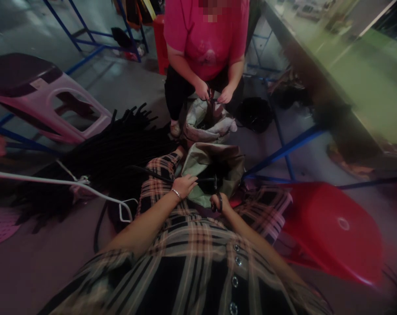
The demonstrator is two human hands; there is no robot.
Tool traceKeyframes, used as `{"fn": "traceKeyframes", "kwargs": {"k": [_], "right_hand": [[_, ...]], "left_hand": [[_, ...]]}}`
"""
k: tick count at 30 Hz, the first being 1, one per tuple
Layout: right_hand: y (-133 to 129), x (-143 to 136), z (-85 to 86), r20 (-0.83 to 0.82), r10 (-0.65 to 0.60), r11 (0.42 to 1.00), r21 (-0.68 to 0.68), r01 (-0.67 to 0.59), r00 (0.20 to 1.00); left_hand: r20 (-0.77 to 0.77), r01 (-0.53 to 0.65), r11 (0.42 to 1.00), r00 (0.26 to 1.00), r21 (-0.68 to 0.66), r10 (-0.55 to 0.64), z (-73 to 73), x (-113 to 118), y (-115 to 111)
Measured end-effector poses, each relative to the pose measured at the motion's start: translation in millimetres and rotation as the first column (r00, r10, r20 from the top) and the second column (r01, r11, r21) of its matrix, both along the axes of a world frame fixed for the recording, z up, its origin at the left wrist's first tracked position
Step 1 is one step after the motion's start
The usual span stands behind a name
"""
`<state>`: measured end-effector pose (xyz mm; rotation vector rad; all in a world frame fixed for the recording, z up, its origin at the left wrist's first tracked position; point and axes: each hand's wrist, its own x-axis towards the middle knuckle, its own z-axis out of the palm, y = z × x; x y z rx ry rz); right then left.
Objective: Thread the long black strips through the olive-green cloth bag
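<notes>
I sit with a pale green bag [198, 164] of black strips between my knees. My left hand [184, 185], with a bracelet on the wrist, pinches a thin black strip [152, 173] that runs off to the left. My right hand [217, 202] is closed through the handles of black scissors [217, 192], whose blades point up toward the strip. A big heap of cut black strips [100, 162] lies on the floor to my left.
A person in a pink shirt [207, 39] sits opposite, both hands at their own grey bag [207, 122]. A red stool [332, 229] stands at my right, a pink stool [50, 100] lies tipped at left. Blue frame legs [280, 151] and a green table [365, 74] are right.
</notes>
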<state>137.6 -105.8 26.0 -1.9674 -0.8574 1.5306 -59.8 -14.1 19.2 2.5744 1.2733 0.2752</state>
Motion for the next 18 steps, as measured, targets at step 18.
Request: {"fn": "traceKeyframes", "kwargs": {"k": [18], "right_hand": [[-7, -1, -18.3, 0.083, -0.016, 0.999, 0.044, 0.013, 0.996]], "left_hand": [[-0.004, 0.017, 1.000, 1.000, -0.024, -0.017, -1.0, -1, 3]]}}
